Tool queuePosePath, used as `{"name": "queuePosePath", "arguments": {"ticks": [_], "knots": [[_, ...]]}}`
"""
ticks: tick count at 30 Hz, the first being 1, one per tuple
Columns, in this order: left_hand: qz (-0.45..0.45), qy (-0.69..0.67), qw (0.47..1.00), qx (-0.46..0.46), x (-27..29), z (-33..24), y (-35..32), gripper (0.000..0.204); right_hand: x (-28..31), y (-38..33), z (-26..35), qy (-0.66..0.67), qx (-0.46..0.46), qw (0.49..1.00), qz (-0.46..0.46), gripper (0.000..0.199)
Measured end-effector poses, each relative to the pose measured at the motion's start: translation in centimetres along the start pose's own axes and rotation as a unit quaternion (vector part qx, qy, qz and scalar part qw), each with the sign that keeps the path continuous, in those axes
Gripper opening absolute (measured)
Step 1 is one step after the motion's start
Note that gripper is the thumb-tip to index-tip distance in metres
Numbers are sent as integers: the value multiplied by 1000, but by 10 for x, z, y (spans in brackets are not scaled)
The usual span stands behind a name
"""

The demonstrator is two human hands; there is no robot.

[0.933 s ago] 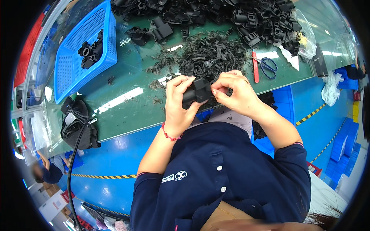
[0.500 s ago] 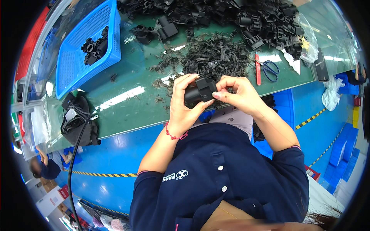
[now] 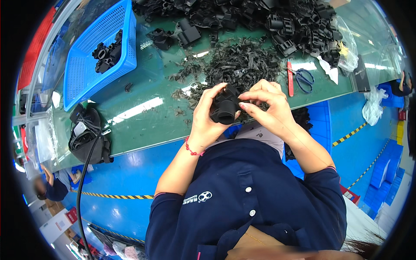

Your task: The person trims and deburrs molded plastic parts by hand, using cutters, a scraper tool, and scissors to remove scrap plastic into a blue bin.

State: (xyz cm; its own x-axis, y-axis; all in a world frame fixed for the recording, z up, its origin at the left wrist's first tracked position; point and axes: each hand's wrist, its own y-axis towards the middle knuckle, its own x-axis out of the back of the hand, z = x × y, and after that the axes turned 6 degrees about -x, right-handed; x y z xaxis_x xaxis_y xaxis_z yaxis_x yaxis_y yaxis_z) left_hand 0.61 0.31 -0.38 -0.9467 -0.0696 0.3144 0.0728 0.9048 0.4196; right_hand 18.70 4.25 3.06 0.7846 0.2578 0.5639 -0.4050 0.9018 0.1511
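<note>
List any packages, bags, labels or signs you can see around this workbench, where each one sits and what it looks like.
Clear plastic bag: far right of the green bench, beside the heap of black plastic parts, crumpled.
White plastic bag: on the blue floor right of the bench, bunched up.
Clear plastic bags: at the bench's left end, flat and stacked.
Small white emblem: on the chest of the navy shirt.
No screens in view.

Both hands (image 3: pixel 208 117) (image 3: pixel 266 108) hold a black plastic part (image 3: pixel 224 108) over the green table (image 3: pixel 147 121).

Green bench (image 3: pixel 143 125), black parts (image 3: pixel 277 17), blue basket (image 3: pixel 78 73)
</note>
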Motion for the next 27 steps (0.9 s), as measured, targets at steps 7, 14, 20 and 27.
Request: {"name": "queuePosePath", "arguments": {"ticks": [7,14,20,27], "knots": [[-12,82,995,-59,-4,-2,0,65,1,-2,2,-73,47,996,-2,11],[3,86,995,-44,-6,-1,-3,68,0,-7,5,-130,68,989,-24,9],[22,112,993,-41,-5,-1,-4,67,-3,-4,2,-161,97,981,-46,7],[22,25,999,40,-2,-3,-3,66,-1,4,-7,57,-30,998,-4,12]]}}
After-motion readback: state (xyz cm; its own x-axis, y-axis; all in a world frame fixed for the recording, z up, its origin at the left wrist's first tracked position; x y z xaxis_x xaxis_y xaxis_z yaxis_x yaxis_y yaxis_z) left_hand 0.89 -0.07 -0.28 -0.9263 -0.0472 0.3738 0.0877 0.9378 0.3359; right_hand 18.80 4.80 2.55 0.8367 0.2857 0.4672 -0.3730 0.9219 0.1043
